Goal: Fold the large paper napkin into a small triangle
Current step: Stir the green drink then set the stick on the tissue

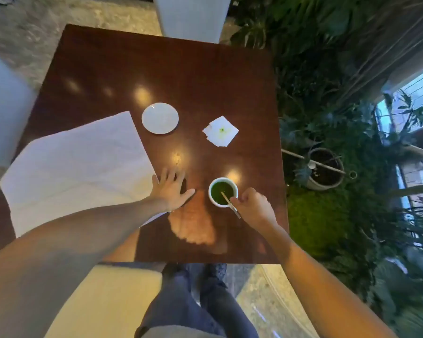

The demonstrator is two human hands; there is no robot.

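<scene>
The large white paper napkin (78, 172) lies spread flat on the left side of the dark wooden table (181, 76), overhanging its left edge. My left hand (172, 189) rests flat with fingers spread on the table at the napkin's near right corner. My right hand (253, 206) is closed around a thin stick (230, 201) that dips into a white cup (222, 191) of green liquid.
A small white saucer (160, 118) sits mid-table. A small folded napkin (220, 131) with a green spot lies to its right. Potted plants (325, 169) crowd the right side. White chairs stand at the far side (193, 15) and left (3, 106).
</scene>
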